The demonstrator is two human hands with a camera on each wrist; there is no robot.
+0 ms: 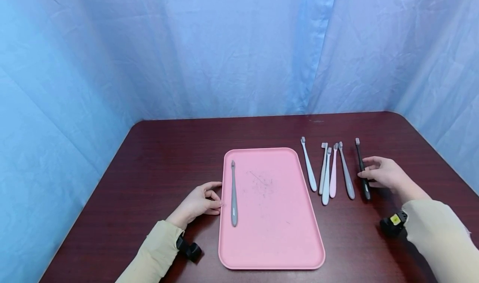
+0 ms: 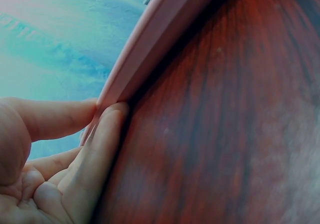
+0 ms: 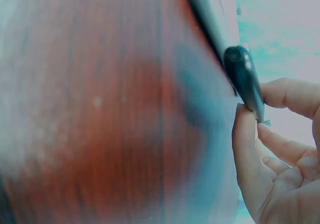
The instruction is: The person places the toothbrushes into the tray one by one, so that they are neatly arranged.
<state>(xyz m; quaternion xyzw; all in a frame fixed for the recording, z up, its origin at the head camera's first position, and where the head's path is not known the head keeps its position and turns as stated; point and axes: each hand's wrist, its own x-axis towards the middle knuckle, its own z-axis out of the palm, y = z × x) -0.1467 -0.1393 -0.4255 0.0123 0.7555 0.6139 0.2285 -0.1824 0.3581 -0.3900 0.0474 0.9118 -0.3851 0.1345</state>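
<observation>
A pink tray (image 1: 273,241) lies on the table with one grey toothbrush (image 1: 234,199) lengthwise along its left side. My left hand (image 1: 200,204) is at the tray's left edge; in the left wrist view, thumb and finger pinch the pink rim (image 2: 145,39). Over on the right, my right hand (image 1: 385,174) holds a black toothbrush (image 1: 360,160) by its handle, bristle head pointing away. The right wrist view shows the dark handle end (image 3: 242,71) between thumb and fingertips, with its shadow on the wood.
Between tray and right hand lie a white toothbrush (image 1: 309,170), two more pale ones, a pink toothbrush (image 1: 333,175) and a grey-blue toothbrush (image 1: 348,177), handles toward me. Blue curtains (image 1: 239,50) hang around the dark wooden table (image 1: 176,150).
</observation>
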